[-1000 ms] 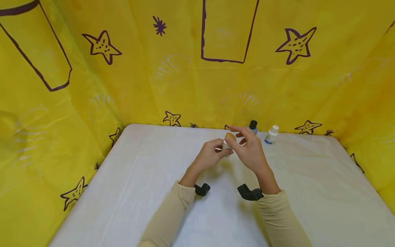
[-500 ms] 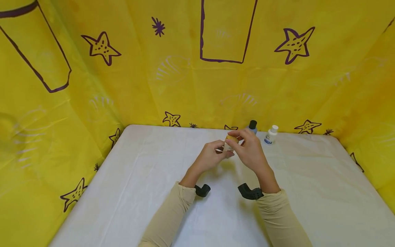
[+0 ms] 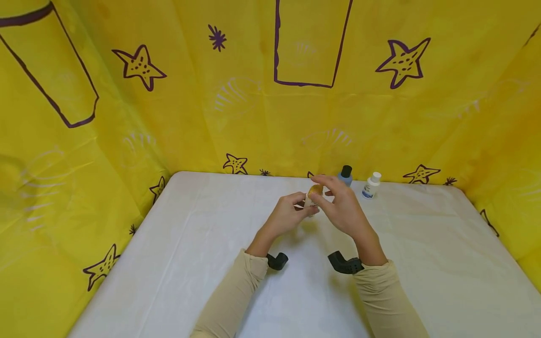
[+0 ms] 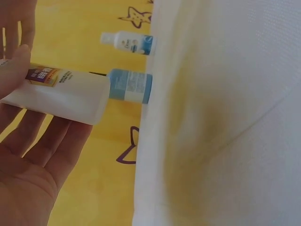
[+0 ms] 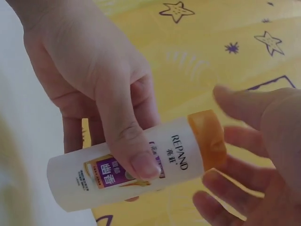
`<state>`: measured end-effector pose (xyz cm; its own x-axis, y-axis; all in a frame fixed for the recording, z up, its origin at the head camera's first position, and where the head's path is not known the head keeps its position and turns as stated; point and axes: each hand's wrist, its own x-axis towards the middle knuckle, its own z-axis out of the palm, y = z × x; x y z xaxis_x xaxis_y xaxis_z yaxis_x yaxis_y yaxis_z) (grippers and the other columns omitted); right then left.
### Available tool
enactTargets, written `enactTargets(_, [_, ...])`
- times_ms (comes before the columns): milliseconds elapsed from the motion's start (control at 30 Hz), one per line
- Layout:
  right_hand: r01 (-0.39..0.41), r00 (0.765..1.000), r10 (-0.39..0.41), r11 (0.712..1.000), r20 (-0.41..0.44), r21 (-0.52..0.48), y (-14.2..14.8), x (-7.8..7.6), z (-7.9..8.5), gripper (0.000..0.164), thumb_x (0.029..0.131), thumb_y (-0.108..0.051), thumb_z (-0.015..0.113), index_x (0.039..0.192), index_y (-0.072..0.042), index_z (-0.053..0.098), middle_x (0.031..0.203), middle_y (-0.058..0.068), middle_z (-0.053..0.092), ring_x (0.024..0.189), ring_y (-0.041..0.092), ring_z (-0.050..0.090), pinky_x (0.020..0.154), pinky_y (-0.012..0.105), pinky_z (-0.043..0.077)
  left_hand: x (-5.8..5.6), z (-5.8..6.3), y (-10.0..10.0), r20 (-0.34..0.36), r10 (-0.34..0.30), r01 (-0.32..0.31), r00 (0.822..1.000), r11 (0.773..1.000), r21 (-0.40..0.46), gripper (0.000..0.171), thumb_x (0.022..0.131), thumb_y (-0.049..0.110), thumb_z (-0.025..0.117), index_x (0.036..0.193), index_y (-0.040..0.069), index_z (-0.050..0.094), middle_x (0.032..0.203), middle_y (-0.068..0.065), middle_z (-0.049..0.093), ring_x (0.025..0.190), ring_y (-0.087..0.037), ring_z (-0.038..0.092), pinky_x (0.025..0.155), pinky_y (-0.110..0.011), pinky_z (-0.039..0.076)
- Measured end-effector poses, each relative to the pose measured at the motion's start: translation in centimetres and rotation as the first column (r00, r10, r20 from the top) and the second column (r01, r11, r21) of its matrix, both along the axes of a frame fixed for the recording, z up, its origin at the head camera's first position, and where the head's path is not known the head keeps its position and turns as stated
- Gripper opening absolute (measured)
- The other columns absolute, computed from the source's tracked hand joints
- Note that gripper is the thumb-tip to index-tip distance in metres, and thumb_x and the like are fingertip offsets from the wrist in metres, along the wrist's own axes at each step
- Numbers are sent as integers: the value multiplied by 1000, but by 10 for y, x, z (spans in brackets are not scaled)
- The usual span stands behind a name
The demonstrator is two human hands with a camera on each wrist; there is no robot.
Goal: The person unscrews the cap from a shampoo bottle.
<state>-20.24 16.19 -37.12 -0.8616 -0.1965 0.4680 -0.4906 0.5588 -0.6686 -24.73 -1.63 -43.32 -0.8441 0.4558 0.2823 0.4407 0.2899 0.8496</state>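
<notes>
My left hand [image 3: 285, 215] grips a white plastic bottle [image 5: 183, 146] above the table, its thumb across the printed label and the fingers behind. An orange cap [image 5: 207, 139] tops the bottle, which reads REPAND in the right wrist view. Around that cap my right hand [image 3: 346, 213] is spread, thumb and fingers loosely apart; in the right wrist view the thumb stands off the cap, with the other fingertips close beside it. The bottle's base [image 4: 96, 101] shows free of the palm in the left wrist view.
A blue bottle [image 3: 345, 178] with a black cap stands at the table's back edge, just beyond my right hand. Right of it stands a white bottle [image 3: 369, 188] with a white cap. Yellow patterned cloth [image 3: 190, 117] hangs behind and beside the white-covered table [image 3: 203, 234].
My right hand's fingers closed in on the orange cap half a second ago and have now spread off it again. The left hand keeps its hold on the bottle.
</notes>
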Motion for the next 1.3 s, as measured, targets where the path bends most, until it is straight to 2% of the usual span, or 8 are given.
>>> enactTargets(167, [127,991,-126,992,43,-12,-3,-1,-1,55,86,-25,84,133,-3,63,116,19,57,106,34,54,83,39,47,-2,0,0,-6,-12,12,1000,1000,16,28,91,30,78,118,21,76,112,3,75,97,-10,69,88,-23,59])
enactTargets(367, [163,986,-163,987,39,10,-4,-2,-3,43,86,-24,84,117,1,69,102,18,61,94,32,53,81,37,41,-2,-1,1,-22,-30,31,999,999,16,28,91,29,79,117,20,76,112,3,76,94,-9,65,89,-23,58])
enactTargets(567, [135,990,-136,991,46,22,-2,-2,-5,44,89,-24,81,126,-2,69,108,17,62,97,30,58,84,41,50,-1,-1,1,-13,-20,21,1000,1000,1,29,93,30,77,120,21,75,113,3,75,94,-9,62,90,-24,58])
enactTargets(633, [113,992,-114,993,48,18,-2,-2,-4,45,90,-23,79,129,-3,68,110,17,62,98,29,59,82,41,53,-1,-1,1,-4,-18,18,1000,1000,-1,26,93,31,76,117,20,75,111,2,74,95,-9,65,90,-24,59])
enactTargets(733, [75,996,-76,997,49,19,0,-2,-3,43,94,-19,76,133,-3,66,114,17,63,102,30,61,81,41,56,-1,-1,1,12,-12,12,1000,1000,3,18,94,31,75,98,13,72,100,-2,72,94,-11,70,87,-25,60])
enactTargets(867, [15,999,-17,999,49,37,3,-2,-3,39,99,-13,67,137,-4,64,123,17,67,111,32,63,83,42,56,0,-1,1,40,1,-1,999,1000,12,30,94,29,75,79,10,56,96,-4,71,94,-15,74,80,-24,60])
enactTargets(1167, [-33,998,31,999,54,23,4,0,1,42,99,-11,67,139,-5,61,135,14,66,111,29,64,84,43,57,1,-1,1,40,-5,5,999,1000,9,29,93,30,76,80,10,58,96,-3,69,91,-12,72,81,-23,60])
enactTargets(1300, [12,999,-12,1000,35,13,2,0,0,43,94,-16,74,134,-3,63,122,16,66,105,29,62,81,42,55,2,1,2,22,-18,17,1000,1000,23,23,92,30,77,87,11,65,97,-4,70,92,-15,71,86,-27,61])
